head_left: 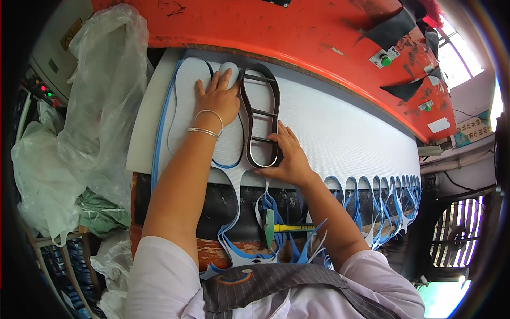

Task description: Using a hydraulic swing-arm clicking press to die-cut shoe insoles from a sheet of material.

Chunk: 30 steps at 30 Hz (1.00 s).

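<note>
A sole-shaped metal cutting die (277,106) with three crossbars stands on stacked white ribbed sheets (340,127) with blue layers. My right hand (292,160) grips its lower right side, fingertips on the rim and thumb by the rounded lower end. My left hand (219,101) lies flat with fingers outstretched, left of the die. Beneath it is a cut sole shape (229,143) outlined in blue. Farther left, another sole-shaped cut (186,101) shows in the sheet. My left palm covers part of the cut shapes.
Just beyond the sheets is a red machine beam (255,26) with green buttons. Cut-out sheet scraps (234,212) hang over the near edge, where a hammer (289,228) with a yellow-green handle lies. Clear plastic bags (101,95) crowd the left side.
</note>
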Available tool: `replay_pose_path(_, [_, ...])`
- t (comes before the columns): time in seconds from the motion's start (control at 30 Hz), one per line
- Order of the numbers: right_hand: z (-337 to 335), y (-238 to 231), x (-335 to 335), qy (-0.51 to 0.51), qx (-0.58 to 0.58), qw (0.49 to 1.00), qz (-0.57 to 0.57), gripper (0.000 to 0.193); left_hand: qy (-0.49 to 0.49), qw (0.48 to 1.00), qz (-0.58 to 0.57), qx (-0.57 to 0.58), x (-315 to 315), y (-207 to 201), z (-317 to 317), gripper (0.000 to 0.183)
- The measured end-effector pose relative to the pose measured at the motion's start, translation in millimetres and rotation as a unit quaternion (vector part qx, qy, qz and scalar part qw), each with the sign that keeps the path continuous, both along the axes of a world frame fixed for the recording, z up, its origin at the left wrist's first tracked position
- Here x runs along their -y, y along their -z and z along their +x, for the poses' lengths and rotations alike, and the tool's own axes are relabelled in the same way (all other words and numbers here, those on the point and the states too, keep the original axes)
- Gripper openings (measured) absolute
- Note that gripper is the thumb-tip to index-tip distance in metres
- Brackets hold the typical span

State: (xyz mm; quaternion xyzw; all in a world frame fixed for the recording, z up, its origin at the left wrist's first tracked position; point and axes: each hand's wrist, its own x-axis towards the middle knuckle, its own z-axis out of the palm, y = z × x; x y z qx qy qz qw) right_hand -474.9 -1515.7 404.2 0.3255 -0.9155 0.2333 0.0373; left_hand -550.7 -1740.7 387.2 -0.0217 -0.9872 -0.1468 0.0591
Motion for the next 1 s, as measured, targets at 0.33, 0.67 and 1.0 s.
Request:
replay_pose_path(0.33, [2,-10,4,0.004,-0.059,0.998,0.025,0.076,-0.014,1.000,-0.024,-0.003,-10,-14,-3,0.045])
replay_pose_path(0.67, [-85,-53,-105,0.000,0.128,0.991,0.029,0.102,0.012,0.999,0.040,-0.019,-82,-37,-50,0.036])
replay_pose_path(1.0, [-246,-173,-525,0.418,-0.437,0.719,-0.342,0.045,0.241,0.917,0.300,-0.102,-359,-153,-110,0.019])
